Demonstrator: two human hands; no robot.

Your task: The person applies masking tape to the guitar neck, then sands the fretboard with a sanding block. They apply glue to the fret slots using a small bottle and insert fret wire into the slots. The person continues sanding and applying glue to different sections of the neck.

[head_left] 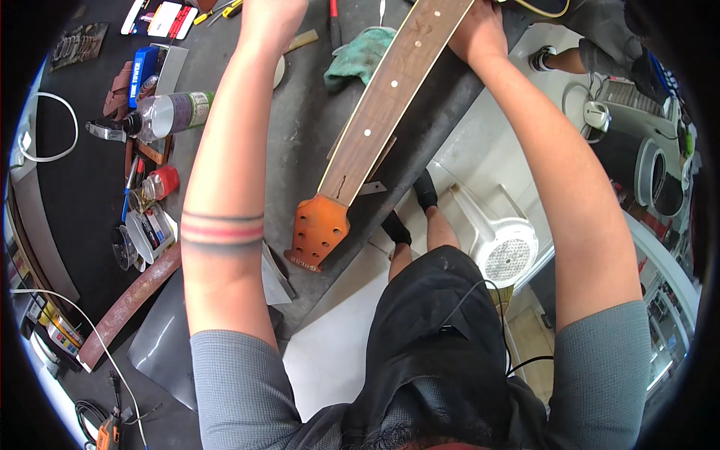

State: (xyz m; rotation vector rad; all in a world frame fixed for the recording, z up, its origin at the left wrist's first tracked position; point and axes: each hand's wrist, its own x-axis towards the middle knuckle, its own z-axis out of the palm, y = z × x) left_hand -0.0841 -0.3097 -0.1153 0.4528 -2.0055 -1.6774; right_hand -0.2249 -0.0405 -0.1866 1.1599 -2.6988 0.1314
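Observation:
A guitar neck (381, 109) runs slantwise from the top edge toward me, its dark wooden fretboard dotted with pale round inlays. No strings or tuners show on its orange headstock (322, 225), which has several peg holes. At the upper end, my right hand (480, 31) grips the neck from its right edge, fingers hidden behind it. My left hand (274, 16) is left of the neck at the top of the picture; its fingers are cut off by the edge. Between my hands, a green cloth (358, 56) lies crumpled against the neck's left side.
The dark workbench (300, 142) carries a clear spray bottle (169, 116), a red-lidded jar (160, 182) and a long reddish-brown strip (127, 311) on the left. A white stool (506, 247) stands on the floor to the right. Another person's leg (566, 60) shows at upper right.

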